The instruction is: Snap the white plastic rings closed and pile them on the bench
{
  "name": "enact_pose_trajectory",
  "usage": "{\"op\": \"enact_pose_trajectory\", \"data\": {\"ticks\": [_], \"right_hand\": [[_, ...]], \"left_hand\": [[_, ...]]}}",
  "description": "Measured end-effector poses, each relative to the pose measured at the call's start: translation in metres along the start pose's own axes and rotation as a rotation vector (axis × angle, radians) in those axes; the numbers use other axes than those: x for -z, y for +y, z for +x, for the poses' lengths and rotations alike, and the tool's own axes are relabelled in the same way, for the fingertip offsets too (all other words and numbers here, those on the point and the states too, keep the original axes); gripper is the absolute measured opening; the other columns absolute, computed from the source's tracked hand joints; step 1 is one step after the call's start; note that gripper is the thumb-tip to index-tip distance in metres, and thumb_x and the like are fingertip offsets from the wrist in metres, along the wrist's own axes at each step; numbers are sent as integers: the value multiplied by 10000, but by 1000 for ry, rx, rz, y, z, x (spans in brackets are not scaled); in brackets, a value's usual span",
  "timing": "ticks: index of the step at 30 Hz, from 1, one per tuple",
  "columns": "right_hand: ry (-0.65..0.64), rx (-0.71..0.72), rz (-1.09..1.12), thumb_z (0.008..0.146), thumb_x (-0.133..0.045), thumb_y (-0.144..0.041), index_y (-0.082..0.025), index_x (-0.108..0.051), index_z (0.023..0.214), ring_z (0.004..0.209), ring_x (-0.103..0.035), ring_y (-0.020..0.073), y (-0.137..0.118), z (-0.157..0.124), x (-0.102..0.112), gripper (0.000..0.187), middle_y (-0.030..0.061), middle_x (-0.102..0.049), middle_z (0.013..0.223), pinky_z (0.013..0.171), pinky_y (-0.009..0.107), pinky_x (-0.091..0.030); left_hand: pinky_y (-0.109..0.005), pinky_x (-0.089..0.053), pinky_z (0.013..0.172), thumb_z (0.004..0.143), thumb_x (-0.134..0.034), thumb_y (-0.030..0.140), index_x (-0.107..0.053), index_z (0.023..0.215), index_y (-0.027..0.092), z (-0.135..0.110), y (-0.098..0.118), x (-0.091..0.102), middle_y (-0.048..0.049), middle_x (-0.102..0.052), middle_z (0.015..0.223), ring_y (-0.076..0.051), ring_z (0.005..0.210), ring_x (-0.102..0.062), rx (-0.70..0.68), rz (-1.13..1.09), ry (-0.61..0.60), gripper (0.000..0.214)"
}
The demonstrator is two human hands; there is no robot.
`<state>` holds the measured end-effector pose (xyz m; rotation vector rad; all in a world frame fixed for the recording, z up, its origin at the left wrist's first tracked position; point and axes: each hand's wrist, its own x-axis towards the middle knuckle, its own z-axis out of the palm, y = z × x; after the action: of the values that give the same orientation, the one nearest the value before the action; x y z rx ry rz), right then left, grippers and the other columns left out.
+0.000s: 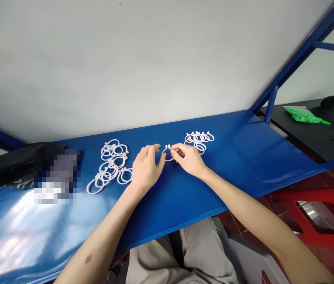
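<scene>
Between my hands, near the middle of the blue table (161, 209), is a white open curtain ring (169, 159) with small ball ends at its top. My right hand (189, 157) pinches this ring by its right side, close to the ball ends. My left hand (147, 165) is at the ring's left side, thumb and fingers apart; whether the thumb tip touches the ring I cannot tell. Several similar rings lie in a loose pile (110, 161) left of my left hand. A smaller group of rings (199, 138) lies beyond my right hand, partly hidden by it.
A black plastic bag (13, 163) and a blurred-out item (62, 169) lie at the table's left. A pale wall (125, 71) rises behind. Blue metal bars (297, 51) slope at the right, near a green bag (301, 115) on a black surface. A red stool (318, 240) stands lower right.
</scene>
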<state>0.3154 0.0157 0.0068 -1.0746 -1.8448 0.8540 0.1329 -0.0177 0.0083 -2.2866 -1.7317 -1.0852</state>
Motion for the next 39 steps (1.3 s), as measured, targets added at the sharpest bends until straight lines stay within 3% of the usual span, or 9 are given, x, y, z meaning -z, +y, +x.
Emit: {"op": "enact_pose_trajectory", "data": {"ticks": [3, 5, 11, 18, 22, 29, 35, 37, 39], "right_hand": [[10, 113, -103, 961, -580, -264, -200, -727, 1031, 774, -675, 154, 1, -1, -2, 175, 42, -720, 927, 717, 283, -559], [3, 165, -168, 980, -556, -248, -202, -738, 1046, 747, -651, 150, 2, -2, -4, 199, 41, -699, 908, 715, 289, -548], [-18, 297, -217, 1035, -497, -254, -232, -732, 1141, 846, -676, 175, 5, -6, -5, 258, 61, -702, 986, 779, 317, -561], [-69, 475, -351, 1055, -444, -222, -154, -711, 1097, 887, -660, 208, 1, -9, -5, 279, 105, -694, 956, 807, 340, -570], [-109, 495, -523, 1065, -392, -192, -168, -699, 1062, 859, -627, 208, 2, -11, -6, 308, 92, -683, 918, 774, 342, -561], [-107, 563, -703, 1057, -362, -142, -150, -684, 1118, 799, -588, 210, 7, -14, -11, 328, 88, -670, 887, 651, 326, -509], [-85, 430, -725, 1045, -429, -163, -182, -680, 1149, 895, -612, 222, 0, -5, -8, 272, 91, -668, 971, 702, 323, -514], [29, 306, -742, 1050, -428, -193, -192, -673, 1189, 942, -625, 229, -3, 1, 9, 281, 99, -667, 1035, 748, 332, -522], [223, 112, -787, 1055, -402, -227, -183, -676, 1202, 942, -635, 243, -1, 6, 34, 314, 126, -661, 1076, 763, 354, -522]], "left_hand": [[-295, -494, 733, 1008, -457, 287, -565, 1204, 201, -1, -2, -3, -57, -742, 990, -197, 861, -699, 81, -54, -217, 240], [-287, -491, 717, 1019, -395, 254, -560, 1181, 200, -1, -1, -4, -61, -741, 980, -202, 875, -708, 90, -67, -296, 238], [-274, -443, 641, 1031, -336, 243, -518, 1084, 206, -3, 5, 1, -61, -731, 950, -206, 815, -706, 102, -17, -368, 192], [-291, -411, 630, 1037, -312, 232, -510, 1010, 205, -7, 7, 5, -69, -726, 884, -224, 755, -692, 34, 115, -391, 201], [-293, -423, 651, 1028, -342, 213, -523, 955, 199, -7, 5, 7, -70, -704, 775, -232, 715, -687, -21, 202, -434, 196], [-304, -447, 669, 1030, -357, 225, -545, 973, 182, -4, 5, 9, -101, -724, 808, -249, 744, -710, -22, 242, -503, 202], [-296, -473, 672, 1032, -420, 403, -553, 1161, 201, 1, 5, 18, -96, -746, 999, -255, 887, -729, 75, 235, -492, 273], [-321, -496, 707, 1007, -459, 483, -551, 1202, 190, 4, 4, 30, -129, -730, 1069, -286, 945, -721, 111, 333, -449, 364], [-355, -508, 694, 994, -462, 504, -559, 1178, 156, 6, 2, 45, -167, -718, 1050, -326, 912, -720, 188, 491, -468, 405]]}}
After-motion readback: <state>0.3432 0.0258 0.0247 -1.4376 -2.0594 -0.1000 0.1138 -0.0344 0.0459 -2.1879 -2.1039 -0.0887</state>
